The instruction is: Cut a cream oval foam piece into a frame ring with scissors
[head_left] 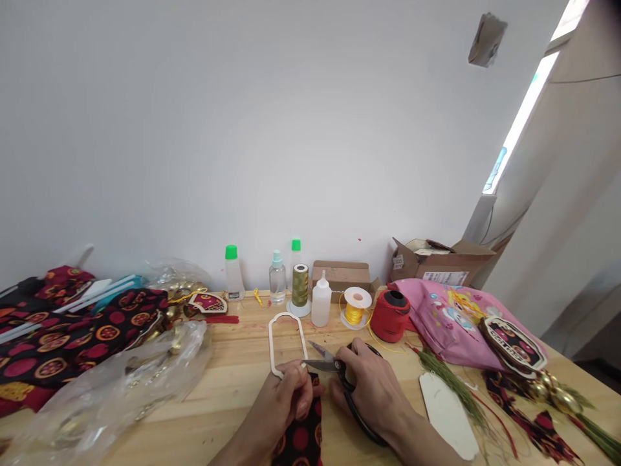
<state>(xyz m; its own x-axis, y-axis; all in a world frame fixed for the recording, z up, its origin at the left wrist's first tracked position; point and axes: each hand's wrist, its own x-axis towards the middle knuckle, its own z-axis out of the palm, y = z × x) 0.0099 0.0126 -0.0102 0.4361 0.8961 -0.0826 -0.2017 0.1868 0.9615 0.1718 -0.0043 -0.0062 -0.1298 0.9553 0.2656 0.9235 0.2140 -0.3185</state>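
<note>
My left hand (pixel 290 396) is closed, pinching the lower edge of a thin cream-coloured frame (pixel 272 338) with a scalloped outline. Below it, a dark strip of patterned fabric (pixel 303 437) with red circles runs toward the table's near edge, partly hidden by that hand. Black-handled scissors (pixel 324 365) are gripped in my right hand (pixel 371 382), their blades parted. The lower blade reaches the frame's lower right side, close to my left fingertips. I cannot tell whether anything lies between the blades.
Behind my hands stand a squeeze bottle (pixel 321 303), an olive thread cone (pixel 301 286), a yellow cord spool (pixel 356 309) and a red thread cone (pixel 389 317). To the right are a pink bag (pixel 451 323) and a white board (pixel 447 414). Patterned fabric (pixel 97 330) and plastic bags (pixel 160 369) lie left.
</note>
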